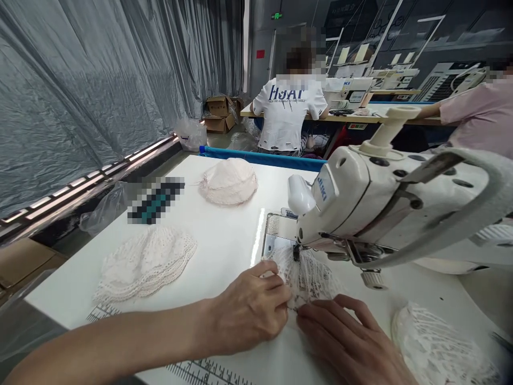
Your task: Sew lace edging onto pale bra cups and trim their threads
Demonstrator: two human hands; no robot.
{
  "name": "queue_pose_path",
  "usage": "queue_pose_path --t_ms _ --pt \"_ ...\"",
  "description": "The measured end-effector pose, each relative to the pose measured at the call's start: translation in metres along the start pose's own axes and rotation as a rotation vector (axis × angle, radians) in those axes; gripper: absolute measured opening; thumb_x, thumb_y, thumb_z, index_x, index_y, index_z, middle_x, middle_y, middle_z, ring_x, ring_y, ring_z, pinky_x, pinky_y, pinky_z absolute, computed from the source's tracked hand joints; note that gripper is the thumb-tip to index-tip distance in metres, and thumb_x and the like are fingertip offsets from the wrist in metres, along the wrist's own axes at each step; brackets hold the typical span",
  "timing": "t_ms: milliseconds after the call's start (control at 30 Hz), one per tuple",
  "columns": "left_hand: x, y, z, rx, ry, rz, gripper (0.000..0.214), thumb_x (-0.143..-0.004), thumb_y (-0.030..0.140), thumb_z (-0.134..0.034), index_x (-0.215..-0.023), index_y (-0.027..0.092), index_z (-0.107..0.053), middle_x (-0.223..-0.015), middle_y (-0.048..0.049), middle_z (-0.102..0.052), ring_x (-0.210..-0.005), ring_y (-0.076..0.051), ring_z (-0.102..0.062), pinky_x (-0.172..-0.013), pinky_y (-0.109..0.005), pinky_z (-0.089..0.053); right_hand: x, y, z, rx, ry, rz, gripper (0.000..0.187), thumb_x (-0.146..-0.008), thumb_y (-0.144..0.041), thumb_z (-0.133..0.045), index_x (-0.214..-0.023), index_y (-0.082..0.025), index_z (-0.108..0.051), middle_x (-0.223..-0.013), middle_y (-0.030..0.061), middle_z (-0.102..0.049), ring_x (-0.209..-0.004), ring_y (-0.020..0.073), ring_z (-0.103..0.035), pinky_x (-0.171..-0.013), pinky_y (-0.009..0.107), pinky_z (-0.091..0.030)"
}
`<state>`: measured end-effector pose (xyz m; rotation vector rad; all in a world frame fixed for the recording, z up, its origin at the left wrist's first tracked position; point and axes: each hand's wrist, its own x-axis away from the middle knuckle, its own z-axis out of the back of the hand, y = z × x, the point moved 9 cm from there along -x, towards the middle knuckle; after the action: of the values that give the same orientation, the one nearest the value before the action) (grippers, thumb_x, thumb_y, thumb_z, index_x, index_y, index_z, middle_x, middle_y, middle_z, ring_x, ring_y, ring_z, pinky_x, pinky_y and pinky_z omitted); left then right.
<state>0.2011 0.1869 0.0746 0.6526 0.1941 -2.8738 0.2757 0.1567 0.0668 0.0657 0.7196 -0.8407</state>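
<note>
Grey curtain [120, 75], 1 exit sign [276, 16] (lit green).

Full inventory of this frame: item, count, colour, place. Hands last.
Sewing machine: 1, white, right foreground
Table: 1, white, foreground
Lace piece: 1, white, under the machine head
Scalloped piece: 1, off-white, table's left
Round piece: 1, pale pink, table's far side
Netted piece: 1, white, lower right
Ruler markings: 2 visible stretches, black, table's near edge
Pixelated item: 1, black and teal, table's left edge
Curtain: grey, left background
Cardboard boxes: several, brown, back and left
Background machines: several, white, rear tables
Co-workers: 2, white and pink tops, background
Exit sign: 1, green, back wall
Left hand: 1, bare, on lace
Right hand: 1, bare, at lace's near edge
</note>
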Motion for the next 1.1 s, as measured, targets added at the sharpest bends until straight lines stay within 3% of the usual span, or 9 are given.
queue_pose_path --t_ms 100,333,500,633,767,867,933,1100 --pt "0.0 0.002 -0.004 -0.015 -0.036 -0.008 0.027 -0.077 -0.003 -0.049 -0.056 0.014 -0.05 -0.065 0.0009 -0.052 -0.065 -0.01 -0.048 -0.077 -0.03 -0.043 -0.002 -0.003 -0.004 -0.004 -0.077 0.042 0.041 -0.101 -0.02 -0.023 -0.096 -0.017 -0.064 -0.092 0.0042 -0.07 -0.085 0.0147 -0.06 -0.085 0.034 -0.035" --pt "-0.001 0.004 0.003 -0.042 -0.047 0.009 0.029 -0.074 -0.005 -0.051 -0.053 0.014 -0.045 -0.063 0.0017 -0.05 -0.058 -0.009 -0.044 -0.075 -0.03 -0.042 -0.001 -0.007 -0.001 0.056 -0.087 0.078 0.042 -0.101 -0.017 -0.023 -0.093 -0.019 -0.065 -0.096 0.0047 -0.072 -0.087 0.0149 -0.062 -0.081 0.034 -0.036" --pt "-0.001 0.004 0.005 -0.078 -0.098 -0.002 0.024 -0.078 -0.004 -0.048 -0.063 0.014 -0.051 -0.065 0.0018 -0.049 -0.059 -0.01 -0.045 -0.073 -0.03 -0.04 0.002 -0.004 -0.007 0.068 -0.186 0.092 0.038 -0.101 -0.018 -0.027 -0.1 -0.019 -0.065 -0.104 0.0036 -0.07 -0.092 0.015 -0.06 -0.081 0.035 -0.036" --pt "-0.002 0.0 0.005 -0.045 -0.13 0.04 0.018 -0.084 0.002 -0.049 -0.071 0.014 -0.053 -0.071 0.0019 -0.05 -0.063 -0.011 -0.046 -0.072 -0.03 -0.039 -0.003 -0.008 -0.005 0.084 -0.166 0.098 0.035 -0.099 -0.015 -0.032 -0.095 -0.021 -0.065 -0.102 0.0018 -0.071 -0.088 0.0139 -0.061 -0.079 0.034 -0.036" --pt "-0.002 -0.001 0.004 -0.014 -0.185 0.06 0.011 -0.086 0.008 -0.05 -0.078 0.015 -0.054 -0.079 0.0012 -0.053 -0.071 -0.012 -0.049 -0.077 -0.032 -0.037 -0.011 -0.008 0.007 0.088 -0.039 0.07 0.035 -0.098 -0.038 -0.038 -0.088 -0.02 -0.066 -0.087 0.0023 -0.072 -0.075 0.0155 -0.063 -0.077 0.034 -0.035" --pt "-0.003 -0.001 0.003 -0.018 -0.179 0.075 0.01 -0.087 0.01 -0.048 -0.081 0.015 -0.055 -0.079 0.0011 -0.054 -0.071 -0.012 -0.05 -0.08 -0.032 -0.036 -0.012 -0.001 0.005 0.143 -0.118 0.057 0.046 -0.09 -0.058 -0.041 -0.099 -0.019 -0.065 -0.094 0.0046 -0.072 -0.082 0.018 -0.064 -0.081 0.033 -0.035" --pt "-0.007 -0.003 0.001 -0.044 -0.146 0.084 0.01 -0.086 0.008 -0.047 -0.082 0.014 -0.054 -0.078 0.0007 -0.053 -0.069 -0.012 -0.049 -0.081 -0.033 -0.036 -0.011 0.007 0.003 0.21 -0.17 0.047 0.05 -0.087 -0.061 -0.043 -0.103 -0.019 -0.064 -0.099 0.0056 -0.072 -0.086 0.0198 -0.064 -0.081 0.034 -0.034" --pt "-0.015 -0.014 -0.011 -0.086 -0.108 0.085 0.005 -0.084 0.011 -0.049 -0.084 0.014 -0.053 -0.081 -0.0014 -0.054 -0.07 -0.014 -0.05 -0.081 -0.034 -0.036 -0.01 0.026 0.005 0.421 -0.064 0.022 0.055 -0.094 -0.057 -0.028 -0.103 -0.017 -0.064 -0.102 0.0093 -0.071 -0.082 0.0216 -0.066 -0.079 0.038 -0.036"
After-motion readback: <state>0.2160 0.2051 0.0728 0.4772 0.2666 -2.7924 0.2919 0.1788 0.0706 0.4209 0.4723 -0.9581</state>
